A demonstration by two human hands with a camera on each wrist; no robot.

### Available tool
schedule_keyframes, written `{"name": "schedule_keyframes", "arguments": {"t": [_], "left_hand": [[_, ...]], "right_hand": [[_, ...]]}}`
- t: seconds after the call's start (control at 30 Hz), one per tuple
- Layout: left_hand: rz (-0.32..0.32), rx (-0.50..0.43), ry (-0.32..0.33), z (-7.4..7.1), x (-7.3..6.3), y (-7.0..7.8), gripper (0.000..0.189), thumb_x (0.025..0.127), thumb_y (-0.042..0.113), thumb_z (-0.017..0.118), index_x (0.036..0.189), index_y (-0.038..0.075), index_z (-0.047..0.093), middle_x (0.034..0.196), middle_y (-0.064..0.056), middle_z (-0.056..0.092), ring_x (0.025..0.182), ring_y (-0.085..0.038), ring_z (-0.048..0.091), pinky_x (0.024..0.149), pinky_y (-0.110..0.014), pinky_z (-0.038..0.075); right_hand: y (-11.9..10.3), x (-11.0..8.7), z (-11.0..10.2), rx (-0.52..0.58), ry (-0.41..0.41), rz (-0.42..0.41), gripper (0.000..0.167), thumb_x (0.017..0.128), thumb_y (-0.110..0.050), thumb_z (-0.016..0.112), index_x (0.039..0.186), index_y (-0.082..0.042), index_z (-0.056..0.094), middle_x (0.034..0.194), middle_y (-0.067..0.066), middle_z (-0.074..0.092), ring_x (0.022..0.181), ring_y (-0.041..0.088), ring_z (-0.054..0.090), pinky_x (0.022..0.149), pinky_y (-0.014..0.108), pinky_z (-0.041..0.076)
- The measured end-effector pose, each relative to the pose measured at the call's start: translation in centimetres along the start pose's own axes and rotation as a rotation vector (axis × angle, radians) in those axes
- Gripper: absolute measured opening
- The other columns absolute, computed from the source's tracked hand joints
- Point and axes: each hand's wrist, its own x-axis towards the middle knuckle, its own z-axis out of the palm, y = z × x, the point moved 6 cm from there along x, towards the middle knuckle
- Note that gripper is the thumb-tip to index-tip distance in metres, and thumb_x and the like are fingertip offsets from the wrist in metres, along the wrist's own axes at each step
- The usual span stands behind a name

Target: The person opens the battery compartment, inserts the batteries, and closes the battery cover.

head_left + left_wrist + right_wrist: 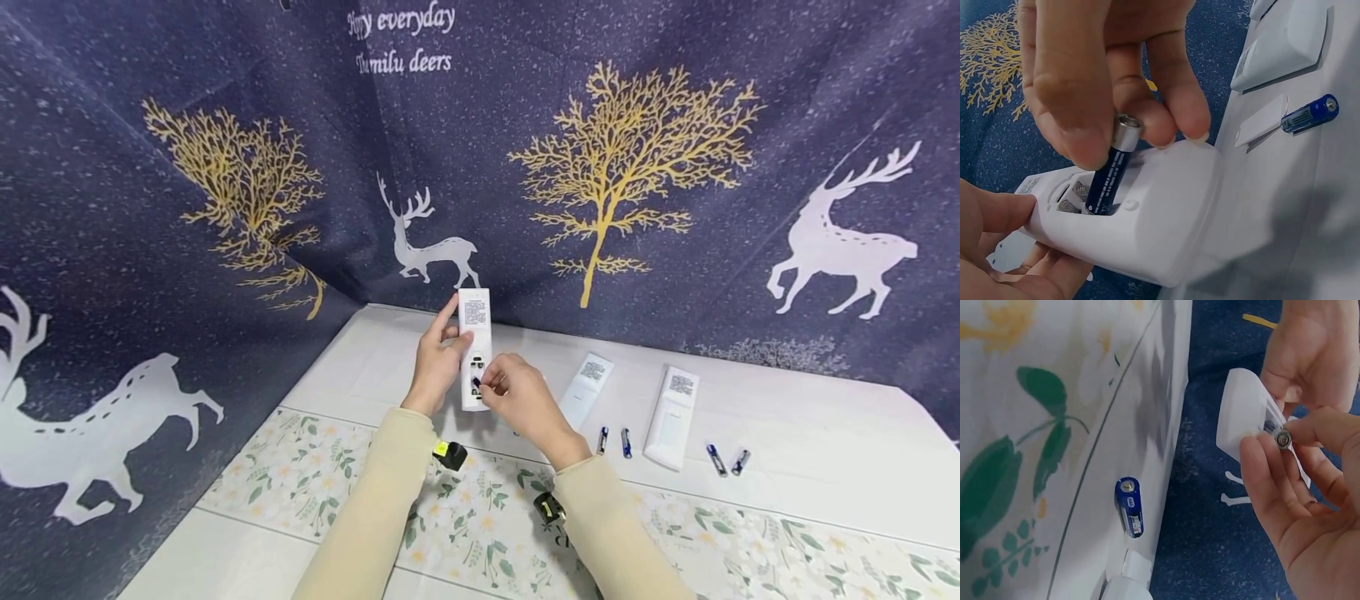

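Note:
In the head view my left hand (437, 367) grips a white remote control (475, 337) by its side, its back facing me. The battery compartment in the remote's back is uncovered, and metal springs show inside it in the left wrist view. Between thumb and fingers, my right hand (521, 400) pinches a dark blue battery (1109, 178) with a silver end. The battery stands tilted, its lower end inside the compartment and its silver end up at the fingertips. From the right wrist side, the round metal end of this battery (1282, 439) shows beside the thumb.
Two more white remotes, one nearer (587, 389) and one farther right (672, 417), lie back up on the white table. Blue batteries (626, 442) lie in pairs near them. A small white cover (1263, 122) lies by a battery (1311, 113). A dark printed cloth (480, 150) hangs behind.

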Motion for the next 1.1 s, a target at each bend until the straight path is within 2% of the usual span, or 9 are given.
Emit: {"name": "schedule_keyframes", "arguments": {"t": [0.13,0.3,0.4,0.8,1.1], "left_hand": [[-0.01,0.0,0.008,-0.14,0.01,-0.06,0.067,0.106,0.004,0.061,0.164,0.032,0.043,0.123,-0.019,0.066,0.091,-0.019,0.062,0.074,-0.025,0.052],[-0.015,-0.011,0.019,-0.28,0.11,0.0,0.067,0.106,0.004,0.061,0.164,0.032,0.044,0.122,-0.019,0.066,0.093,-0.02,0.063,0.075,-0.025,0.053],[-0.012,-0.01,0.024,-0.3,0.16,0.04,0.067,0.106,0.003,0.061,0.164,0.031,0.044,0.121,-0.019,0.067,0.093,-0.02,0.063,0.075,-0.026,0.053],[0.009,0.013,0.012,-0.15,0.07,0.13,0.067,0.105,0.003,0.063,0.163,0.032,0.046,0.121,-0.021,0.068,0.092,-0.022,0.065,0.076,-0.026,0.053],[-0.012,0.012,0.027,-0.42,0.18,-0.12,0.067,0.105,0.003,0.063,0.162,0.035,0.047,0.122,-0.019,0.067,0.094,-0.024,0.067,0.077,-0.027,0.054]], "right_hand": [[-0.42,-0.17,0.22,-0.025,0.028,-0.035,0.015,0.088,0.004,0.075,0.09,-0.008,0.065,0.092,0.0,0.061,0.081,0.013,0.062,0.075,0.029,0.058],[-0.66,-0.25,0.06,-0.043,0.084,-0.043,0.016,0.087,0.005,0.074,0.089,-0.008,0.065,0.093,0.001,0.061,0.081,0.014,0.063,0.074,0.027,0.059],[-0.67,-0.26,0.11,-0.056,0.087,-0.044,0.017,0.086,0.005,0.075,0.089,-0.007,0.065,0.092,0.001,0.061,0.081,0.014,0.064,0.073,0.026,0.059],[-0.62,-0.37,0.79,-0.089,0.037,-0.037,0.013,0.089,0.002,0.08,0.091,-0.005,0.07,0.091,0.002,0.061,0.08,0.015,0.063,0.072,0.027,0.058],[-0.34,-0.12,0.58,-0.058,-0.085,-0.041,0.015,0.088,-0.002,0.085,0.1,-0.004,0.077,0.097,0.001,0.064,0.085,0.015,0.067,0.079,0.029,0.059]]}}
